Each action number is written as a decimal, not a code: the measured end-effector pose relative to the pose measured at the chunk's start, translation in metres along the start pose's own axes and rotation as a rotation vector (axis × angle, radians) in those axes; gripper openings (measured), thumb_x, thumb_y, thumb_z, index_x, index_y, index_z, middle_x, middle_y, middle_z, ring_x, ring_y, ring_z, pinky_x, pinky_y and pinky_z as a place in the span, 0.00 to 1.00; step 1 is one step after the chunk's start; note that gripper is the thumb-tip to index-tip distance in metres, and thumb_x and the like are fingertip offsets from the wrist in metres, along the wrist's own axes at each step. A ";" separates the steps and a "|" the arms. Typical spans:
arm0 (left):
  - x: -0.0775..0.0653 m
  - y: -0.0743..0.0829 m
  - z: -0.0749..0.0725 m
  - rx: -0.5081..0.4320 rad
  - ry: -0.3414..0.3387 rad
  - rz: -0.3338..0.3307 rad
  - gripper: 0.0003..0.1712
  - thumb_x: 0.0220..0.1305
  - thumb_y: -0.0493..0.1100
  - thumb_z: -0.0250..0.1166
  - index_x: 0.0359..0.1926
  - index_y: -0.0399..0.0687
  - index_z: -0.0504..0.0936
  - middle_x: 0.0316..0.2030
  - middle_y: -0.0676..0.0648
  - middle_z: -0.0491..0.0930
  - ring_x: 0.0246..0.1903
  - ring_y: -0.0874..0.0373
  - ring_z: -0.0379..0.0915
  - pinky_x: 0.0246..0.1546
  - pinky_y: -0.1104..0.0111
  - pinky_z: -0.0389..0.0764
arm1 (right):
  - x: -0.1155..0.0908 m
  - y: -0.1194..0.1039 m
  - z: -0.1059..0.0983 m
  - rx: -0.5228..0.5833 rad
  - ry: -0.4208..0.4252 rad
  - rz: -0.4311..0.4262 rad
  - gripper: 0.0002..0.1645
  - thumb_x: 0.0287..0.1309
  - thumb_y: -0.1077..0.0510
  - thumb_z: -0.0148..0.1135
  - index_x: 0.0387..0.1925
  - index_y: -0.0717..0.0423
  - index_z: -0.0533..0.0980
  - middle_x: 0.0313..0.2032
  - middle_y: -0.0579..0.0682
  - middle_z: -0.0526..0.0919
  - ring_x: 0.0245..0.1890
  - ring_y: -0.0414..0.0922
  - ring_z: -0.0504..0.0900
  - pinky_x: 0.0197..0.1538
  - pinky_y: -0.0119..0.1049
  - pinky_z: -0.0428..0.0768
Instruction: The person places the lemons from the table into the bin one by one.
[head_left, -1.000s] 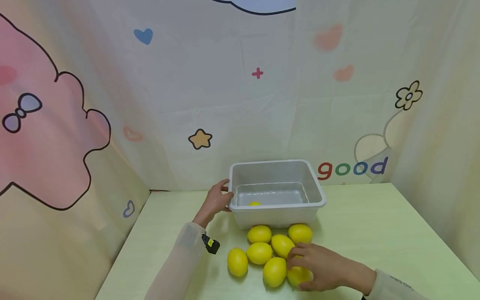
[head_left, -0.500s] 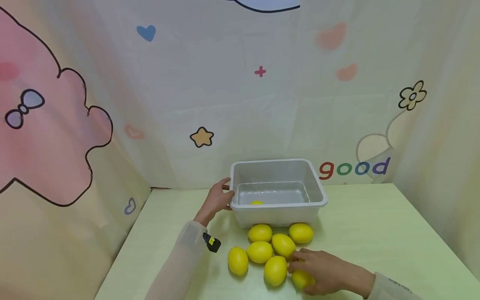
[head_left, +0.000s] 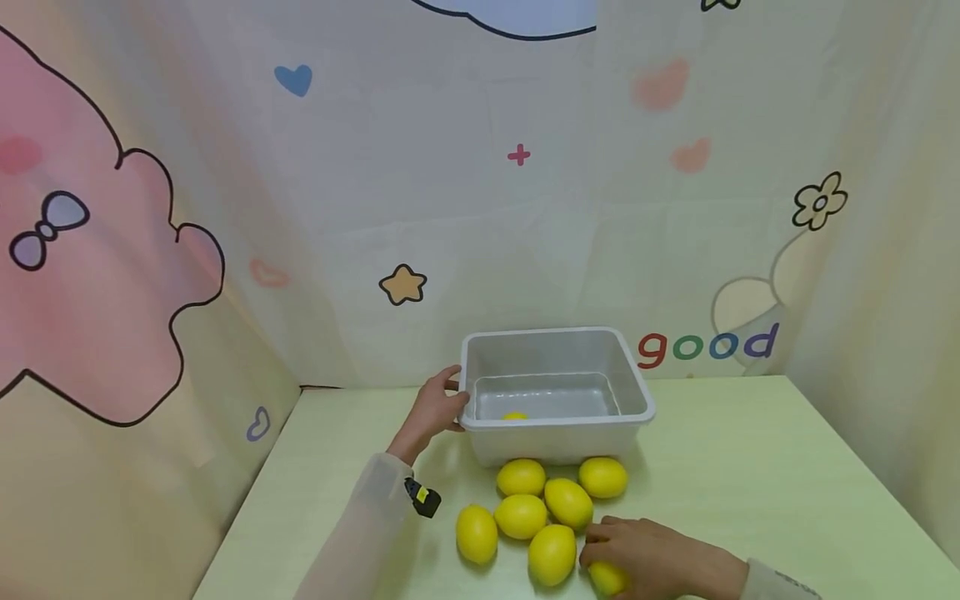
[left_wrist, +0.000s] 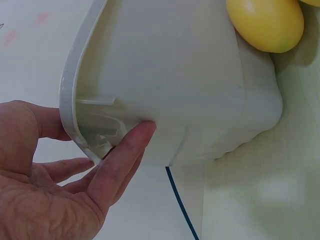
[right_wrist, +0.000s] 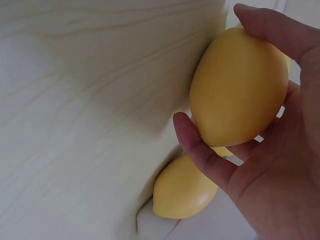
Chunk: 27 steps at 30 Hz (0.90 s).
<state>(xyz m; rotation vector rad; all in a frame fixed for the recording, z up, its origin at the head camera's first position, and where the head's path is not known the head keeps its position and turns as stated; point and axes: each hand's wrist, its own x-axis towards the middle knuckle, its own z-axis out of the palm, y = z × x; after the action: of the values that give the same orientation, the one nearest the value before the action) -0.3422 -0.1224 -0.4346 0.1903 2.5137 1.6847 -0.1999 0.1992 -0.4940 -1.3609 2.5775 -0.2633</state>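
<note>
My left hand [head_left: 432,410] grips the left end of a light grey plastic bin [head_left: 555,442]. The left wrist view shows thumb and fingers on either side of the rim [left_wrist: 68,90], the fingertips against the outer wall. At the front right of a group of yellow lemons, my right hand [head_left: 651,554] holds one lemon [head_left: 609,577]. Thumb and fingers curl round this lemon [right_wrist: 240,87] in the right wrist view, close over the tabletop. Just left of the hand lies another lemon [head_left: 552,555]. Inside the bin, the top of one lemon [head_left: 515,416] shows above the front rim.
Several more lemons lie before the bin, among them one at the left [head_left: 476,534] and one near the bin's right corner [head_left: 603,477]. All stand on a pale green table [head_left: 735,475]. A printed curtain [head_left: 450,208] hangs close behind the bin.
My right hand has shifted slightly right and nearer, its fingers curling round the lemon and drawing it a little away from its neighbour. The left hand stays at the bin's rim.
</note>
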 end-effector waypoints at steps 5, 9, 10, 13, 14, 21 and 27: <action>-0.002 0.000 -0.001 0.002 0.007 -0.002 0.35 0.68 0.40 0.57 0.74 0.47 0.59 0.62 0.31 0.70 0.48 0.35 0.80 0.28 0.60 0.87 | 0.000 0.001 0.001 -0.016 0.006 0.026 0.19 0.54 0.42 0.69 0.48 0.32 0.77 0.47 0.33 0.76 0.42 0.33 0.71 0.35 0.30 0.75; -0.002 -0.003 0.000 0.007 -0.001 -0.015 0.36 0.67 0.39 0.57 0.74 0.46 0.59 0.62 0.31 0.71 0.46 0.37 0.81 0.27 0.61 0.87 | -0.003 0.001 -0.004 0.009 0.010 0.062 0.19 0.52 0.45 0.70 0.47 0.32 0.77 0.46 0.32 0.75 0.42 0.33 0.71 0.35 0.31 0.75; -0.002 -0.002 0.000 0.006 -0.001 -0.015 0.36 0.67 0.40 0.57 0.74 0.46 0.59 0.62 0.31 0.71 0.47 0.37 0.81 0.27 0.61 0.87 | -0.004 0.002 -0.007 0.016 0.014 0.075 0.20 0.51 0.46 0.70 0.46 0.32 0.77 0.46 0.32 0.75 0.42 0.34 0.71 0.35 0.32 0.75; 0.000 0.000 -0.001 0.000 0.010 -0.001 0.36 0.67 0.40 0.58 0.74 0.47 0.60 0.61 0.32 0.71 0.48 0.36 0.80 0.28 0.61 0.87 | -0.005 0.003 -0.020 0.014 0.045 0.099 0.20 0.49 0.48 0.71 0.46 0.32 0.76 0.46 0.33 0.75 0.42 0.34 0.70 0.36 0.33 0.76; 0.000 0.000 -0.001 -0.001 0.015 0.003 0.36 0.67 0.40 0.58 0.74 0.47 0.60 0.62 0.32 0.71 0.48 0.35 0.80 0.28 0.61 0.87 | -0.006 0.004 -0.025 0.006 0.061 0.096 0.21 0.49 0.48 0.71 0.46 0.33 0.76 0.45 0.33 0.75 0.42 0.35 0.71 0.36 0.33 0.77; -0.002 -0.003 -0.001 0.013 0.017 -0.010 0.36 0.67 0.38 0.57 0.74 0.47 0.59 0.61 0.32 0.72 0.47 0.37 0.81 0.27 0.61 0.87 | -0.012 0.008 -0.046 -0.045 0.184 0.054 0.23 0.48 0.48 0.72 0.48 0.35 0.76 0.46 0.34 0.76 0.43 0.36 0.72 0.39 0.34 0.80; 0.001 0.000 0.000 0.018 0.013 -0.009 0.36 0.67 0.40 0.57 0.74 0.47 0.59 0.62 0.32 0.71 0.47 0.37 0.81 0.27 0.62 0.87 | -0.013 0.012 -0.063 -0.093 0.249 0.088 0.24 0.49 0.47 0.72 0.48 0.33 0.75 0.49 0.36 0.76 0.45 0.38 0.75 0.43 0.37 0.82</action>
<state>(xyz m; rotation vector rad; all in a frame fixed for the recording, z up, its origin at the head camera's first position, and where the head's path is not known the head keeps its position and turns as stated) -0.3430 -0.1227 -0.4349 0.1703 2.5365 1.6656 -0.2194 0.2207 -0.4350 -1.3150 2.8790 -0.3199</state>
